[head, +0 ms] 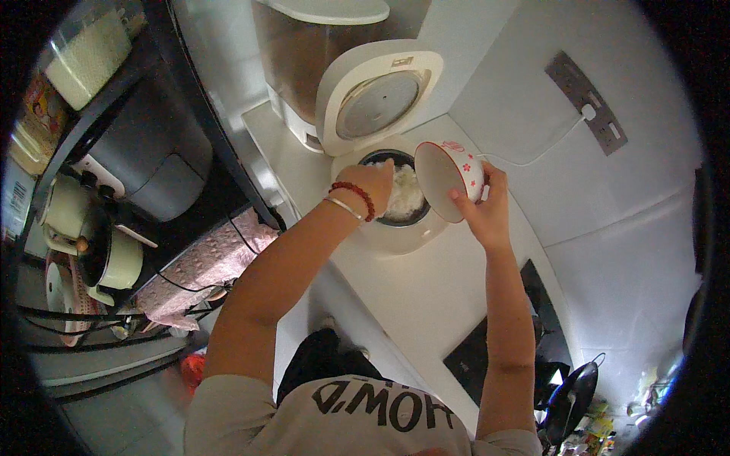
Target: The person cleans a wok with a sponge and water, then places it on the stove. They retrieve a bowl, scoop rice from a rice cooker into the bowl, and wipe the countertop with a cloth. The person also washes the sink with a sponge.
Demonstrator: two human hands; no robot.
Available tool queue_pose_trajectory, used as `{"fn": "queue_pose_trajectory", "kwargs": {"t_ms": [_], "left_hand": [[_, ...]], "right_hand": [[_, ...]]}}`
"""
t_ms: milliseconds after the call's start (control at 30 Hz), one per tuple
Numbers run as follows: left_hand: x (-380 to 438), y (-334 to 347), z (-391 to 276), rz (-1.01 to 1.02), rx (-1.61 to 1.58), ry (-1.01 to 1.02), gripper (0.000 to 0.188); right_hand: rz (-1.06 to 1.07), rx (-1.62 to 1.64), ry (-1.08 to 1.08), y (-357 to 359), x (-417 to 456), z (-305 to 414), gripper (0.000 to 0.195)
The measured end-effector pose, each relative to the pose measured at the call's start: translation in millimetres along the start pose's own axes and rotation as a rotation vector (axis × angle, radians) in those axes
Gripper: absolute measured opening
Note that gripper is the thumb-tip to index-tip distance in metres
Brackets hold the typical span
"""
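An open rice cooker (413,242) stands on the counter with its lid (379,105) raised. White cooked rice (406,196) lies in its dark inner pot (425,215). My left hand (365,179), with a red bead bracelet (368,199) and a silver bangle (342,207) at the wrist, reaches over the pot's left side. Its fingers are curled, and the hand hides whatever they may hold. In my right hand (485,208) is a white bowl (442,179) with a red rim and red flower prints. The bowl is tilted towards the pot, at its right edge.
Behind the cooker stands a large brownish see-through container (296,62). On the left, a dark shelf rack (205,97) carries a grey appliance (154,154) and pale pots (122,256). A white cord (530,162) runs to a wall socket (587,102). A black cooktop (470,359) lies nearer.
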State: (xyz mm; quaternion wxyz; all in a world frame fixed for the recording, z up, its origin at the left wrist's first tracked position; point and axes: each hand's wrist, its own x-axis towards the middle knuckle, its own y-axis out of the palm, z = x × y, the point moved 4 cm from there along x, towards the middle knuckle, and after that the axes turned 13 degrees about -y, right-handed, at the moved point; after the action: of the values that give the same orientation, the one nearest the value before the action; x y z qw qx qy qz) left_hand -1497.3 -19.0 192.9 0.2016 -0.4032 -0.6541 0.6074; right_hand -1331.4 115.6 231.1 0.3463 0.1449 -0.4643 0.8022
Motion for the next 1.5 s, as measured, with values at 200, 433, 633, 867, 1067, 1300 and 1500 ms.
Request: {"fn": "queue_pose_trajectory", "kwargs": {"t_ms": [200,433,633,867,1067,1300,1500], "left_hand": [[-16,-15,26,-0.177,-0.536,0.129,0.073],[-32,-78,62,-0.449,-1.346,0.341,0.084],[10,-84,88,-0.318,-1.245,0.073,0.076],[-94,-5,24,-0.019,-0.989,0.406,0.078],[-117,69,-12,0.397,-0.951,0.062,0.091],[-113,92,-15,0.224,-0.934,0.121,0.093],[-112,89,-15,0.079,-0.784,0.104,0.094]], "right_hand": [[-0.097,0.317,0.323,4,-16,-22,0.066],[-0.45,1.095,0.811,-20,-76,-69,0.07],[-0.607,1.028,1.028,-6,-184,-175,0.066],[-0.711,0.923,1.264,8,-223,-185,0.064],[-0.605,0.935,1.236,12,-242,-210,0.063],[-0.522,0.777,1.257,3,-246,-177,0.058],[-0.561,0.711,0.996,-20,-282,-88,0.056]]}}
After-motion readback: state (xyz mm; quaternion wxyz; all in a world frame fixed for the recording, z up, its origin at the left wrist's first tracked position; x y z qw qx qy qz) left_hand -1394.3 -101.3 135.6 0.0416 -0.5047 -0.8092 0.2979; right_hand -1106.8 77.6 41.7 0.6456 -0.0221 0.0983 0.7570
